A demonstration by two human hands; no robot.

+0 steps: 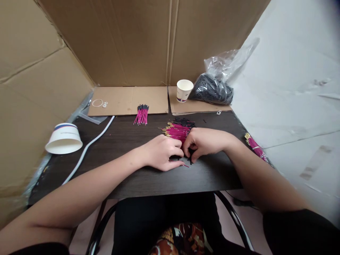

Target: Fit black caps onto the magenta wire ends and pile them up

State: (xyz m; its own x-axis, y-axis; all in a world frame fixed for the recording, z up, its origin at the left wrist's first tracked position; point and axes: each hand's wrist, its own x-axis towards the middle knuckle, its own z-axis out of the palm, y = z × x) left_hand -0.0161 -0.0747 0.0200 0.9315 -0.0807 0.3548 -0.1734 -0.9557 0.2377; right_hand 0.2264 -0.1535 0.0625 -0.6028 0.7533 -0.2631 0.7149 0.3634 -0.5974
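Note:
Near the front of the dark table, my left hand (165, 152) pinches a thin magenta wire (186, 165) whose bare tip points right. Just beside it, my right hand (202, 141) is closed, with a small black tube (190, 160) at its fingertips. The wire tip and the tube are close together but look apart. Beyond both hands lies a pile of magenta wires (176, 131) with gold-coloured ends, partly hidden by my fingers. Short black tubes (184, 122) lie along the far side of that pile.
Magenta wires with black ends (142, 115) lie by the cardboard strip (119, 99). Behind are a paper cup (184, 91) and a plastic bag of black pieces (214, 88). A paper bowl (64, 139) and white cable (90, 145) are left; a tied wire bundle (255, 147) is right.

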